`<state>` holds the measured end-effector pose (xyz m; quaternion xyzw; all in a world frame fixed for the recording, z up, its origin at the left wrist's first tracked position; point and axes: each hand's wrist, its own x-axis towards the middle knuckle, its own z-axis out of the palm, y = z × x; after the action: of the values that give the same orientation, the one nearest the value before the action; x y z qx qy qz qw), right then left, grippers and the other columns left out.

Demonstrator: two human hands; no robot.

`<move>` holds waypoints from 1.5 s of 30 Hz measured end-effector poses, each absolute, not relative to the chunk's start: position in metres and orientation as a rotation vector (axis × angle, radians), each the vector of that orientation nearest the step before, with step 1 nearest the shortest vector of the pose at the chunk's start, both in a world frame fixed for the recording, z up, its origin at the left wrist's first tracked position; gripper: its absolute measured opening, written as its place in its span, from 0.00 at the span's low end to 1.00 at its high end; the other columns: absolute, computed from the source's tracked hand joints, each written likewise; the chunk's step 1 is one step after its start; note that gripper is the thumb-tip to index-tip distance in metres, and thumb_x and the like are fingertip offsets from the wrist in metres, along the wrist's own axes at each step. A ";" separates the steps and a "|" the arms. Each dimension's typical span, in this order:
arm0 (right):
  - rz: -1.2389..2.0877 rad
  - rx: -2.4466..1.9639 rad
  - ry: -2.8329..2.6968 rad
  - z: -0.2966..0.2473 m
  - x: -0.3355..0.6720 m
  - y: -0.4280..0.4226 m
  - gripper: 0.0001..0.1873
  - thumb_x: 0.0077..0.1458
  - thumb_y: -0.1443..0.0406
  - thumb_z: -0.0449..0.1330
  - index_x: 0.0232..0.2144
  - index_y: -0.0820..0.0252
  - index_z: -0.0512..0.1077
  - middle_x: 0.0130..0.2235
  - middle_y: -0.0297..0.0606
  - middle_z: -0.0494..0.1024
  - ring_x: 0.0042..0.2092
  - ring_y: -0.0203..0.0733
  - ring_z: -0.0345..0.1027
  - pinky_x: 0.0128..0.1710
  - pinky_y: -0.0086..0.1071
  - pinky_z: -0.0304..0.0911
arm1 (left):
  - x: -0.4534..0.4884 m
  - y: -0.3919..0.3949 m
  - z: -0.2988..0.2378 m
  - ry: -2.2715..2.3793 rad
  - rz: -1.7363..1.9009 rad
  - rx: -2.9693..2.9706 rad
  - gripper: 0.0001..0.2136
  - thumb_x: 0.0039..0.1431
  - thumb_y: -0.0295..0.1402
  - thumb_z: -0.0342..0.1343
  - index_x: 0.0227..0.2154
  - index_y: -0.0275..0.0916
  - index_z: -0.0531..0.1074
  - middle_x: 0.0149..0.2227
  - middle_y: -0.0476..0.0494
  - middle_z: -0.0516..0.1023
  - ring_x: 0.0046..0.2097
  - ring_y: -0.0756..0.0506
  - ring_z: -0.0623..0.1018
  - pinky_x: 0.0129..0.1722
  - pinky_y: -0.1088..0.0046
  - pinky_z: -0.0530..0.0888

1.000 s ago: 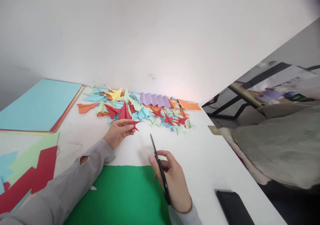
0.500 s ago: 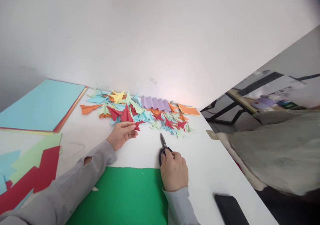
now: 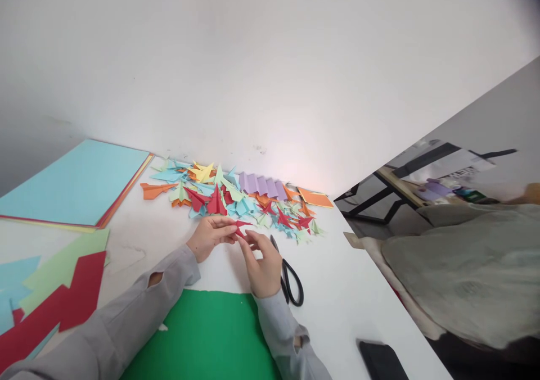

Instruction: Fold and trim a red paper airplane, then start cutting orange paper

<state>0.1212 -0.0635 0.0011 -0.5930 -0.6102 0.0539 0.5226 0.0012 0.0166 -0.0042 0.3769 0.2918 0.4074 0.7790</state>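
Observation:
Pinched in the fingers of my left hand (image 3: pixel 213 236) is a small red folded paper piece (image 3: pixel 241 225), held just in front of the paper pile. My right hand (image 3: pixel 264 265) is closed at the lower right side of the same piece, thumb and fingertips on it. Part of the piece is hidden behind the fingers. Black-handled scissors (image 3: pixel 298 290) lie on the table right beside my right hand, which covers part of them. Both forearms reach over a green sheet (image 3: pixel 202 335).
Behind my hands is a pile of small folded papers (image 3: pixel 217 200) with a purple pleated strip (image 3: pixel 261 186). Coloured sheets (image 3: pixel 76 183) are stacked at left, above red offcuts (image 3: pixel 84 284). A black phone-like object (image 3: pixel 382 360) lies near the right table edge.
My right hand has let go of the scissors, leaving them on the table, and moved left to the red folded paper. My left hand still holds that piece.

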 end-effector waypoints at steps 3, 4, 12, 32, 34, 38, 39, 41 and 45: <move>0.175 -1.431 -1.372 -0.006 0.117 -0.049 0.08 0.53 0.63 0.56 0.30 0.61 0.73 0.27 0.38 0.77 0.27 0.37 0.69 0.27 0.30 0.64 | 0.002 0.016 -0.006 0.641 0.899 0.845 0.13 0.38 0.32 0.67 0.27 0.32 0.74 0.24 0.45 0.78 0.25 0.50 0.75 0.29 0.72 0.72; 0.224 -1.447 -1.322 -0.010 0.116 -0.046 0.09 0.53 0.62 0.56 0.28 0.61 0.73 0.26 0.38 0.77 0.26 0.37 0.68 0.26 0.30 0.64 | 0.003 0.016 -0.006 0.648 0.905 0.852 0.13 0.37 0.32 0.67 0.27 0.32 0.74 0.24 0.45 0.78 0.25 0.50 0.75 0.29 0.72 0.72; 0.716 -1.370 -0.867 -0.024 0.123 -0.041 0.17 0.46 0.54 0.60 0.19 0.62 0.69 0.18 0.33 0.72 0.19 0.33 0.62 0.21 0.28 0.60 | 0.005 0.018 -0.006 0.777 0.963 0.823 0.14 0.35 0.31 0.68 0.26 0.32 0.72 0.20 0.48 0.75 0.23 0.51 0.74 0.26 0.74 0.72; 0.793 -1.251 -0.856 -0.025 0.115 -0.039 0.11 0.43 0.60 0.63 0.26 0.63 0.73 0.19 0.32 0.72 0.19 0.32 0.62 0.18 0.26 0.58 | 0.004 0.018 -0.001 0.788 0.937 0.760 0.14 0.35 0.33 0.68 0.25 0.32 0.73 0.20 0.46 0.76 0.24 0.50 0.75 0.27 0.73 0.72; 0.795 -1.238 -0.866 -0.025 0.114 -0.039 0.10 0.43 0.60 0.63 0.25 0.62 0.72 0.19 0.32 0.73 0.19 0.32 0.61 0.18 0.26 0.58 | 0.003 0.018 -0.001 0.782 0.925 0.759 0.14 0.36 0.33 0.67 0.26 0.32 0.73 0.21 0.46 0.76 0.24 0.50 0.75 0.27 0.73 0.72; 0.810 -1.231 -0.862 -0.025 0.114 -0.039 0.10 0.44 0.60 0.63 0.25 0.62 0.72 0.19 0.32 0.72 0.18 0.31 0.61 0.17 0.26 0.57 | 0.003 0.018 -0.001 0.768 0.912 0.776 0.13 0.37 0.33 0.67 0.26 0.32 0.73 0.21 0.46 0.76 0.24 0.49 0.75 0.27 0.73 0.71; 0.814 -1.227 -0.858 -0.025 0.114 -0.039 0.10 0.44 0.59 0.63 0.25 0.62 0.71 0.19 0.32 0.72 0.18 0.32 0.61 0.17 0.26 0.57 | 0.003 0.018 -0.001 0.767 0.910 0.779 0.13 0.37 0.33 0.67 0.26 0.32 0.73 0.21 0.46 0.76 0.24 0.49 0.75 0.27 0.73 0.71; 0.818 -1.216 -0.854 -0.025 0.115 -0.039 0.10 0.44 0.59 0.63 0.25 0.62 0.71 0.19 0.31 0.72 0.18 0.31 0.61 0.17 0.26 0.57 | 0.003 0.018 -0.001 0.767 0.907 0.781 0.13 0.37 0.33 0.67 0.26 0.32 0.73 0.21 0.46 0.76 0.24 0.50 0.75 0.27 0.73 0.71; 0.811 -1.201 -0.854 -0.025 0.114 -0.039 0.10 0.42 0.62 0.64 0.27 0.61 0.71 0.20 0.31 0.73 0.20 0.32 0.62 0.18 0.26 0.58 | 0.003 0.019 -0.003 0.737 0.910 0.776 0.12 0.38 0.33 0.66 0.26 0.32 0.73 0.23 0.46 0.76 0.25 0.50 0.76 0.28 0.73 0.71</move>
<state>0.1140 -0.0389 -0.0246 -0.5320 -0.3785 0.3595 0.6666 0.0029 0.0192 -0.0034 0.3570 0.3391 0.4183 0.7633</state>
